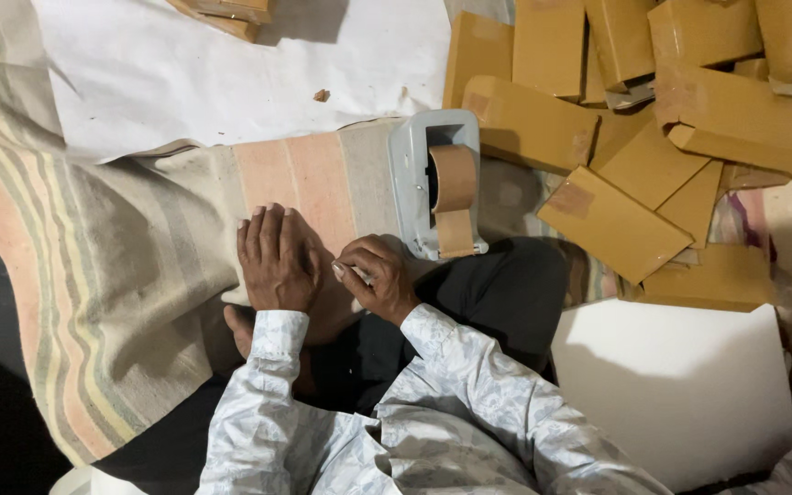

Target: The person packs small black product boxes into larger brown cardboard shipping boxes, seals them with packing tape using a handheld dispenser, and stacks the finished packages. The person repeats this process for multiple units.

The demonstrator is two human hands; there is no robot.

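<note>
My left hand (pixel 274 259) lies flat, fingers stretched and close together, on my bare foot (pixel 327 307) over the striped cloth (pixel 139 266); it holds nothing. Just to its right, my right hand (pixel 379 280) is curled, with thumb and forefinger pinching a small pale piece (pixel 352 271); what the piece is cannot be made out. Right behind the right hand stands a grey tape dispenser (pixel 410 179) with a roll of brown tape (pixel 454 179), its strip hanging down to the front edge.
A heap of several flat brown cardboard boxes (pixel 653 137) fills the upper right. A white sheet (pixel 231 64) covers the floor at the top, with more boxes (pixel 226 14) at its far edge. A white board (pixel 680 385) lies at the lower right.
</note>
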